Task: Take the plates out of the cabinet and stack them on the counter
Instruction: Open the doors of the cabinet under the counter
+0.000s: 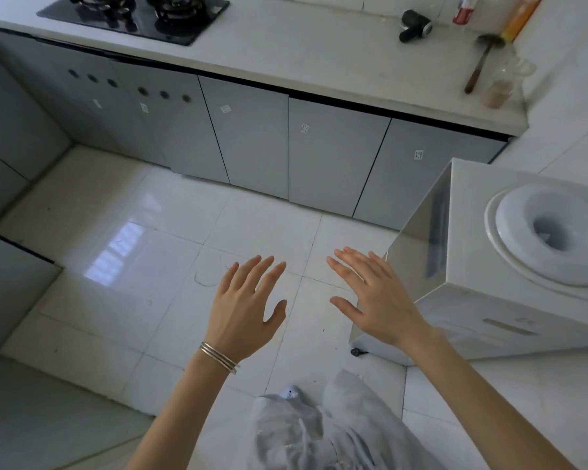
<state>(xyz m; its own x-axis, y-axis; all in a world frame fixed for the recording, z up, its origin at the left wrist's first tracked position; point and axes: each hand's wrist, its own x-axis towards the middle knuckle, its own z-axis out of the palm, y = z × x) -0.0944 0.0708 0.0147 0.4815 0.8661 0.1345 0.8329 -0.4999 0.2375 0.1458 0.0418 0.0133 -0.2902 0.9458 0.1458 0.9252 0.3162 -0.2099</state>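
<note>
Tiled floor (170, 239) lies bare below both spread, empty hands (311, 300).

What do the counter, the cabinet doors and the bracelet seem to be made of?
Counter: probably stone or a composite, white and matte, with a thick slab edge.
Cabinet doors: perhaps laminate or glass, grey and glossy, with soft reflections.
Bracelet: metal, likely silver, with thin shiny bands.

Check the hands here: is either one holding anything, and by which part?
Nothing is held. The left hand and right hand are both open with fingers spread, above the floor.
</note>
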